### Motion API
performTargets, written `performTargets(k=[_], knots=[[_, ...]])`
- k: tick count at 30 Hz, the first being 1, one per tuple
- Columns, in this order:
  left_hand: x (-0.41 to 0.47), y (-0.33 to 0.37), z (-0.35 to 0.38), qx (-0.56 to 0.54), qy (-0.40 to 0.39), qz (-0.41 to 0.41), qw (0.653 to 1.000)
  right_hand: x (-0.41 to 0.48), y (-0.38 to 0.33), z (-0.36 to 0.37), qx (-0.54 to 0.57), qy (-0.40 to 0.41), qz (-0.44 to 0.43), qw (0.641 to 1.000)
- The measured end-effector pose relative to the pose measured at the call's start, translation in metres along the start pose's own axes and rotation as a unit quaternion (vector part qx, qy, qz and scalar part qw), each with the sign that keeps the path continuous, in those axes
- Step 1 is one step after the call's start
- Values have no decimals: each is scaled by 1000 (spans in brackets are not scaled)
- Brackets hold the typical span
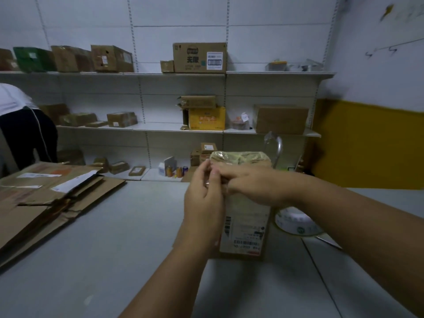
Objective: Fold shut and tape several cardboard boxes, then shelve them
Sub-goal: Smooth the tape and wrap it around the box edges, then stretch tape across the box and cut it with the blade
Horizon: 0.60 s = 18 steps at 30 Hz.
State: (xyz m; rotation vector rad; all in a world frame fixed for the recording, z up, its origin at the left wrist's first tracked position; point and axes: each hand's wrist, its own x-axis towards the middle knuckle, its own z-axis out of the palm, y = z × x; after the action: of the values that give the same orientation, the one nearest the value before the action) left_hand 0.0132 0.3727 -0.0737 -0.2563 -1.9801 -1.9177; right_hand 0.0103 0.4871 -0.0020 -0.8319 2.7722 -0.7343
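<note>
Box (246, 226) stands upright on the worktop (114, 249) right in front, left hand (204, 193) pinching its top corner, right hand (249, 182) pressing flat across it; tape roll (296, 222) just right, flattened cardboard (46, 193) off left, shelves (160, 75) behind

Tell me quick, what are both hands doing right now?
Left hand: pinches the top edge of the box.
Right hand: rests on the box, fingers bent; grip cannot be told.
</note>
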Motion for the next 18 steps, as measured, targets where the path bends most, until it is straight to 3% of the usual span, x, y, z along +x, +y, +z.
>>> performTargets(k=[2, 4, 6, 7, 8, 11, 12, 16, 18], knots=[[1, -5, 1, -24, 33, -13, 999, -9, 4, -10, 154, 102, -14, 983], [2, -7, -2, -30, 39, -35, 998, -26, 26, -24, 216, 269, -29, 938], [3, -11, -3, -18, 23, -47, 998, -52, 69, -30, 162, 421, 13, 892], [4, -12, -3, -22, 25, -50, 998, -68, 95, -26, 102, 443, 66, 888], [3, -13, -2, -26, 30, -52, 998, -83, 122, -16, 27, 408, 129, 903], [2, -14, 1, -37, 48, -49, 997, -126, 179, 43, -147, 169, 266, 937], [2, -14, 2, -44, 59, -42, 996, -135, 189, 59, -173, 165, 262, 935], [5, -8, 1, -90, 100, -33, 990, -145, 194, 74, -159, 295, 277, 901], [17, -8, -3, -118, 126, -35, 984, -146, 183, 62, -98, 368, 262, 887]])
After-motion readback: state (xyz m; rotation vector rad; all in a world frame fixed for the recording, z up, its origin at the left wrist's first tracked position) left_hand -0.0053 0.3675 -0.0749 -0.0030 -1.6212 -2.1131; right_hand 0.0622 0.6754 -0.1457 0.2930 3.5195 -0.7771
